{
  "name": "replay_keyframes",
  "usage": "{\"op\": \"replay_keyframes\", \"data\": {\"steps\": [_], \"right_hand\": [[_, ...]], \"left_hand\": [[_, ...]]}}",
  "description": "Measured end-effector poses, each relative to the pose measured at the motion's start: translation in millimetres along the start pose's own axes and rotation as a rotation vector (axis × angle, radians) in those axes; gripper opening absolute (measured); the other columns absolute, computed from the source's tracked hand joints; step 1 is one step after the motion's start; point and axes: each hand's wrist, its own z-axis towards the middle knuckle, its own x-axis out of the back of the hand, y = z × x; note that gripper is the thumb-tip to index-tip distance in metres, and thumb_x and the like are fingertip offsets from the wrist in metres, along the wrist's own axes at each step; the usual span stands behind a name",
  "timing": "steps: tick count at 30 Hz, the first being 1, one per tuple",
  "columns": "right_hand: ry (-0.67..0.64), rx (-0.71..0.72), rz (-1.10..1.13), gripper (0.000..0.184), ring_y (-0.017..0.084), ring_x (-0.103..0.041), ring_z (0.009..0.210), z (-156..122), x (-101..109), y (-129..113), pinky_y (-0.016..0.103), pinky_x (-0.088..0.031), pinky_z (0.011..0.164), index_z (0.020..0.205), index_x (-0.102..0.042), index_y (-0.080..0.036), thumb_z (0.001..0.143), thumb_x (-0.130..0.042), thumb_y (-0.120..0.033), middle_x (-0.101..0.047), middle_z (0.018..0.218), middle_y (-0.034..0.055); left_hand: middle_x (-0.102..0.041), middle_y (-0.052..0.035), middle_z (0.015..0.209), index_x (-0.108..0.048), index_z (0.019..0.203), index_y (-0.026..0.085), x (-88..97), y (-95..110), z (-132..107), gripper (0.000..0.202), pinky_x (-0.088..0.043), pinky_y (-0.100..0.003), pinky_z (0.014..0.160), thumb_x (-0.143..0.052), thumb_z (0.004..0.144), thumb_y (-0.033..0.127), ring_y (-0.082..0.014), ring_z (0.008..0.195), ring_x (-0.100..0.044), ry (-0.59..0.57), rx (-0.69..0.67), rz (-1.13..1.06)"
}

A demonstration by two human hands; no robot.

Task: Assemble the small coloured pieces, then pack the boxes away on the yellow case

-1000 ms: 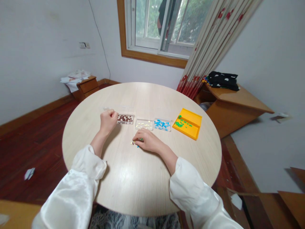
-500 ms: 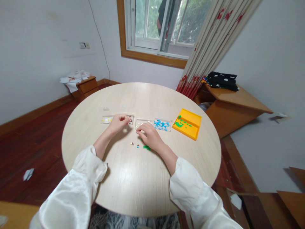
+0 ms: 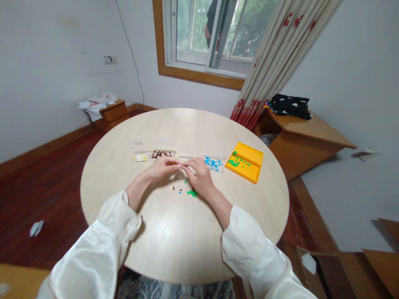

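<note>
My left hand [image 3: 162, 168] and my right hand [image 3: 199, 174] meet fingertip to fingertip above the table's middle. Both are closed in a pinch; whatever lies between the fingers is too small to make out. Behind my left hand is a clear tray of dark brown pieces [image 3: 160, 153]. My right hand partly covers another clear tray [image 3: 186, 156] and stands beside a tray of blue pieces [image 3: 213, 162]. Below the hands lie a green piece cluster [image 3: 192, 193], a small blue piece [image 3: 180, 192] and a brown and cream piece [image 3: 172, 188].
Left of the brown pieces is a clear tray with yellow pieces [image 3: 141, 156]. A yellow open case [image 3: 246, 162] with green pieces lies at the right. All rest on a round wooden table [image 3: 168, 241]. A tilted wooden cabinet [image 3: 308, 141] stands beyond its right edge.
My left hand has moved right, away from the brown pieces, uncovering them. My right hand has shifted slightly, and the fingertips of both now meet.
</note>
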Motion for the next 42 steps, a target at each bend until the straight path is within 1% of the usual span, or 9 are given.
{"op": "replay_keyframes", "data": {"steps": [14,17,21,26,29,31,36,39,42], "right_hand": [[0.044,-0.012,-0.015,0.019,0.019,-0.056,0.083,0.4,0.9,-0.3,0.035,-0.043,0.075,0.092,-0.065,-0.021,0.089,-0.046,-0.019,-0.066,0.085,0.0055],[0.059,0.004,-0.009,0.019,0.019,-0.056,0.083,-0.4,0.9,0.7,0.035,-0.043,0.075,0.093,-0.064,-0.02,0.089,-0.046,-0.019,-0.066,0.086,0.006],[0.069,0.004,-0.008,0.019,0.019,-0.056,0.083,-1.3,0.4,1.5,0.035,-0.043,0.076,0.093,-0.064,-0.02,0.089,-0.046,-0.018,-0.066,0.086,0.006],[0.068,-0.013,0.012,0.019,0.019,-0.057,0.084,-1.5,-0.8,1.3,0.036,-0.043,0.076,0.092,-0.064,-0.021,0.089,-0.045,-0.018,-0.066,0.086,0.0057],[0.067,-0.01,0.013,0.019,0.019,-0.056,0.085,-1.7,-1.2,1.5,0.036,-0.043,0.075,0.092,-0.064,-0.021,0.088,-0.045,-0.018,-0.066,0.086,0.0057],[0.066,-0.01,0.008,0.019,0.019,-0.056,0.084,-1.9,-1.3,1.7,0.035,-0.043,0.075,0.092,-0.064,-0.021,0.088,-0.045,-0.018,-0.066,0.086,0.0056],[0.06,-0.014,0.005,0.019,0.019,-0.056,0.084,-1.7,-1.0,1.1,0.035,-0.043,0.076,0.091,-0.064,-0.02,0.088,-0.045,-0.018,-0.066,0.085,0.0057],[0.056,-0.011,0.006,0.019,0.018,-0.056,0.083,-1.6,-1.0,0.7,0.034,-0.043,0.075,0.09,-0.063,-0.02,0.088,-0.044,-0.018,-0.065,0.084,0.0058],[0.055,-0.007,0.009,0.019,0.018,-0.055,0.082,-2.0,-1.0,0.6,0.034,-0.043,0.075,0.09,-0.063,-0.019,0.088,-0.044,-0.018,-0.065,0.084,0.0061]], "left_hand": [[-0.057,-0.0011,0.061,-0.068,0.069,0.013,0.9,-6.7,2.4,0.026,-0.034,-0.026,0.056,-0.073,0.062,0.037,-0.0091,0.056,-0.044,0.032,0.028,-0.155],[-0.058,-0.0012,0.06,-0.068,0.068,0.013,3.5,-4.9,2.8,0.026,-0.035,-0.025,0.055,-0.076,0.058,0.036,-0.0088,0.056,-0.045,0.09,0.024,-0.18],[-0.058,-0.0015,0.061,-0.066,0.066,0.012,22.1,-1.1,3.4,0.025,-0.038,-0.025,0.057,-0.076,0.053,0.031,-0.0089,0.055,-0.047,0.355,-0.026,-0.257],[-0.057,0.0,0.06,-0.061,0.059,0.012,57.8,-3.9,4.8,0.014,-0.035,-0.021,0.05,-0.067,0.054,0.024,-0.0057,0.048,-0.042,0.88,-0.104,-0.278],[-0.051,0.0031,0.052,-0.06,0.059,0.013,71.3,-8.0,3.6,0.009,-0.034,-0.021,0.047,-0.06,0.057,0.023,-0.0068,0.045,-0.039,1.124,-0.039,-0.074],[-0.053,0.0026,0.054,-0.062,0.063,0.014,76.7,-10.9,1.3,0.011,-0.036,-0.022,0.049,-0.057,0.059,0.023,-0.009,0.048,-0.044,1.202,-0.002,0.116],[-0.058,-0.0003,0.059,-0.067,0.072,0.014,83.9,-15.8,-4.5,0.019,-0.04,-0.026,0.055,-0.057,0.059,0.025,-0.0145,0.055,-0.051,1.182,0.148,0.558],[-0.061,-0.0031,0.063,-0.068,0.072,0.014,84.2,-16.6,-4.7,0.019,-0.043,-0.029,0.062,-0.057,0.059,0.022,-0.0186,0.062,-0.056,1.124,0.251,0.689],[-0.065,-0.0068,0.072,-0.068,0.071,0.015,83.7,-18.4,-3.1,0.018,-0.044,-0.032,0.071,-0.056,0.06,0.021,-0.0226,0.073,-0.06,1.07,0.277,0.768]]}}
